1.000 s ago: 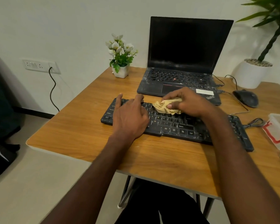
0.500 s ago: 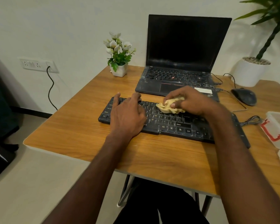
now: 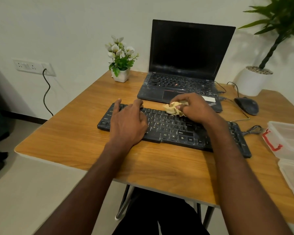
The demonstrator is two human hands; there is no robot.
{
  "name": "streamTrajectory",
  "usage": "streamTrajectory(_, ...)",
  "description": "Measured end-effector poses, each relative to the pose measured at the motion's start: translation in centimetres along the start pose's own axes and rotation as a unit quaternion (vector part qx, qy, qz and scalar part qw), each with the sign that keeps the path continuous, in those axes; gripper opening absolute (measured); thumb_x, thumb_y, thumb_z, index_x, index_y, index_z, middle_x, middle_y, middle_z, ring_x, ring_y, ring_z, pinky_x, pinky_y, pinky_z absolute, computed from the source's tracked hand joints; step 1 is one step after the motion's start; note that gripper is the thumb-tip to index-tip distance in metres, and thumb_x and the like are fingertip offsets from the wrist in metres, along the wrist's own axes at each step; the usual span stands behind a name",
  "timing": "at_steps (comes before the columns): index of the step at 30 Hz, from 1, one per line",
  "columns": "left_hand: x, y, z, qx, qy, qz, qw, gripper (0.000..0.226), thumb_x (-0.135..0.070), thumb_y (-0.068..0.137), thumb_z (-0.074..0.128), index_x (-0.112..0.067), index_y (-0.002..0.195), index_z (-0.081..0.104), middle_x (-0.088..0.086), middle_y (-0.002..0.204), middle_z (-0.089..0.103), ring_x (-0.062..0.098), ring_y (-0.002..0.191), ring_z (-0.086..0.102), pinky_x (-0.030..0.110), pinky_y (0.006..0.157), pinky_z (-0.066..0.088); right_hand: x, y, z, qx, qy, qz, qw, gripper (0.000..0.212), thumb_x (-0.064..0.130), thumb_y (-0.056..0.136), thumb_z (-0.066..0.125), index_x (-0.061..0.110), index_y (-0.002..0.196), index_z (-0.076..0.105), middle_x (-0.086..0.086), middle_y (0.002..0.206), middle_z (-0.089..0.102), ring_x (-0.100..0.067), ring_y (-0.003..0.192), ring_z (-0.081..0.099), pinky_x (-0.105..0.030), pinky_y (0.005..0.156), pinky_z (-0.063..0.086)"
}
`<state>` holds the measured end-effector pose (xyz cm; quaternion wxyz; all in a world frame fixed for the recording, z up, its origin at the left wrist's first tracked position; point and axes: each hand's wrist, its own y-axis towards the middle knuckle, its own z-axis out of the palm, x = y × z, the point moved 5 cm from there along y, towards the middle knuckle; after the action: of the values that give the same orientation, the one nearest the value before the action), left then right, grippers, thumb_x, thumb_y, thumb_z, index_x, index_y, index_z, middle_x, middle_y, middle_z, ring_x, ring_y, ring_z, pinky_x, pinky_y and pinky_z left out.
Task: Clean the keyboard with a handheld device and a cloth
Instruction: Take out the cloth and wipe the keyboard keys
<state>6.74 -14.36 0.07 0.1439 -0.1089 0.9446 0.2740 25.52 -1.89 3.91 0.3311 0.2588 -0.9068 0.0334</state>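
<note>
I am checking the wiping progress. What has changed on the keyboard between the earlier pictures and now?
The right hand, gripping the crumpled cloth, has moved a little toward the far edge of the keyboard, near the laptop. The left hand stays flat on the left keys. Keyboard, laptop and mouse have not visibly moved.

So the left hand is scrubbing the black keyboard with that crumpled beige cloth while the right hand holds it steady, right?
Not quite: the hands are swapped. In the head view, the right hand grips the crumpled beige cloth on the black keyboard, while the left hand rests flat on its keys, steadying it.
</note>
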Motion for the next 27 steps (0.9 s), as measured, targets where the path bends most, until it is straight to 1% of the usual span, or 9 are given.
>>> streamTrajectory(2,0.0,0.0,0.0,-0.001,0.001,-0.002,1.0,0.032,-0.029,0.107,0.043,-0.024,0.135,0.056,-0.007,0.097,0.074,0.011,0.095,0.069,0.043,0.134,0.005,-0.9,-0.1,-1.0,-0.029,-0.008,0.02,0.999,0.029,0.016,0.098,0.065,0.033,0.12,0.073,0.002,0.137,0.062,-0.017,0.12,0.052,-0.036,0.096,0.04)
streamTrajectory(6,-0.1,0.0,0.0,0.004,0.002,0.004,1.0,0.031,-0.029,0.107,0.044,-0.023,0.134,0.056,-0.005,0.1,0.076,0.012,0.097,0.07,0.045,0.134,0.007,0.0,-0.3,-0.4,-0.078,0.067,0.002,0.995,0.032,0.018,0.095,0.07,0.031,0.124,0.072,0.005,0.136,0.065,-0.011,0.121,0.052,-0.034,0.101,0.038)
streamTrajectory(8,-0.1,0.0,-0.1,0.006,0.006,0.004,1.0,0.031,-0.029,0.107,0.044,-0.023,0.134,0.056,-0.005,0.101,0.076,0.013,0.098,0.07,0.046,0.133,0.008,1.3,-0.1,1.2,-0.047,0.059,-0.026,0.997,0.033,0.019,0.095,0.07,0.034,0.124,0.072,0.005,0.136,0.066,-0.014,0.123,0.054,-0.041,0.105,0.041)
streamTrajectory(10,-0.2,0.0,-0.1,0.004,0.004,0.0,1.0,0.031,-0.029,0.107,0.044,-0.023,0.135,0.057,-0.004,0.102,0.076,0.014,0.1,0.07,0.045,0.133,0.007,1.9,0.1,2.4,-0.009,0.021,-0.043,0.999,0.032,0.019,0.096,0.068,0.037,0.123,0.071,0.004,0.137,0.064,-0.017,0.123,0.054,-0.04,0.1,0.04)
streamTrajectory(15,0.1,-0.1,-0.2,-0.001,-0.005,-0.007,1.0,0.031,-0.028,0.107,0.042,-0.024,0.133,0.058,-0.006,0.098,0.076,0.012,0.096,0.069,0.045,0.133,0.005,-0.7,0.0,-0.4,0.018,-0.014,0.013,1.0,0.031,0.013,0.1,0.061,0.03,0.125,0.071,-0.001,0.144,0.058,-0.022,0.127,0.049,-0.037,0.098,0.036)
streamTrajectory(18,0.3,0.1,-0.2,-0.006,-0.004,-0.012,1.0,0.03,-0.028,0.107,0.044,-0.025,0.133,0.058,-0.007,0.097,0.075,0.011,0.096,0.07,0.044,0.134,0.004,-2.6,-0.5,-2.0,0.004,-0.013,0.039,0.999,0.032,0.011,0.101,0.059,0.024,0.128,0.07,-0.004,0.141,0.059,-0.017,0.12,0.048,-0.036,0.096,0.034)
streamTrajectory(22,-0.2,0.0,-0.7,-0.024,0.0,0.003,1.0,0.029,-0.03,0.109,0.045,-0.024,0.135,0.058,-0.007,0.094,0.074,0.011,0.096,0.071,0.045,0.134,0.004,-1.9,-0.5,-1.2,-0.007,0.033,0.025,0.999,0.027,0.016,0.101,0.061,0.027,0.123,0.071,0.001,0.125,0.065,-0.018,0.113,0.055,-0.037,0.093,0.04)
streamTrajectory(25,-1.0,-0.5,-1.2,-0.048,-0.01,0.032,0.998,0.031,-0.031,0.11,0.048,-0.022,0.137,0.06,-0.007,0.1,0.075,0.011,0.098,0.07,0.044,0.133,0.008,-0.2,-0.3,0.0,0.005,0.027,0.008,1.0,0.027,0.022,0.102,0.061,0.025,0.128,0.068,0.002,0.128,0.063,-0.015,0.114,0.053,-0.034,0.094,0.037)
streamTrajectory(27,-1.7,-0.5,-0.9,-0.029,-0.016,0.042,0.999,0.034,-0.033,0.111,0.045,-0.023,0.14,0.059,-0.007,0.106,0.076,0.01,0.104,0.069,0.045,0.133,0.01,0.2,-0.2,0.6,0.01,0.01,0.005,1.0,0.03,0.034,0.101,0.063,0.026,0.129,0.066,0.003,0.127,0.062,-0.015,0.112,0.054,-0.035,0.092,0.039)
